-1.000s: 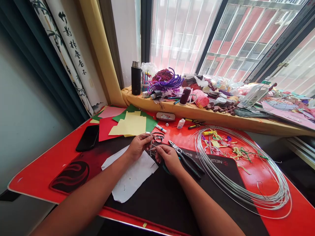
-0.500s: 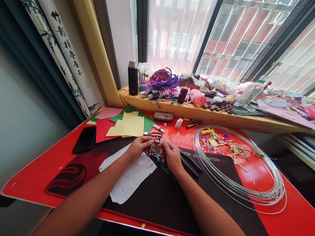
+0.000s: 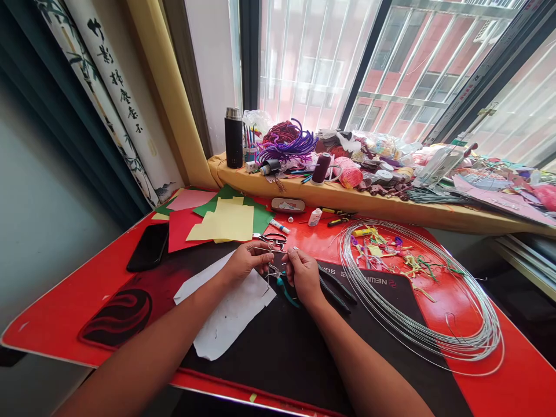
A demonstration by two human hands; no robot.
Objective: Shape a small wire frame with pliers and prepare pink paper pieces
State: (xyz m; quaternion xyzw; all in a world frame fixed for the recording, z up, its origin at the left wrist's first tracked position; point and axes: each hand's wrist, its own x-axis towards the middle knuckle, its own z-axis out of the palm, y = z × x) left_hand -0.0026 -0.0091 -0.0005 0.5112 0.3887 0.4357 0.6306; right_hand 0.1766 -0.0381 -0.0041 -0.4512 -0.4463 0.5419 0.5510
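Observation:
A thin piece of wire (image 3: 279, 251) runs between my two hands above the dark mat. My left hand (image 3: 248, 260) pinches its left part, where the wire looks bent and hangs down below the fingers. The fingertips of my right hand (image 3: 303, 271) are closed on its right end. Under my hands lie pliers with teal handles (image 3: 287, 292), partly hidden by my right hand. Larger dark-handled pliers (image 3: 335, 289) rest just to the right. A sheet of white paper (image 3: 228, 315) lies under my left forearm. Behind my hands are scissors (image 3: 273, 238).
A big coil of silvery wire (image 3: 478, 341) spreads over the right side around colourful scraps (image 3: 417, 266). Coloured paper (image 3: 226, 223) and a black phone (image 3: 148, 247) lie at the left. A small white bottle (image 3: 315, 217) stands behind. Yarn and craft supplies crowd the windowsill (image 3: 382, 204).
My right hand has shifted very slightly and its fingers have moved a little on the wire. The wire hanging from my left hand has changed angle slightly.

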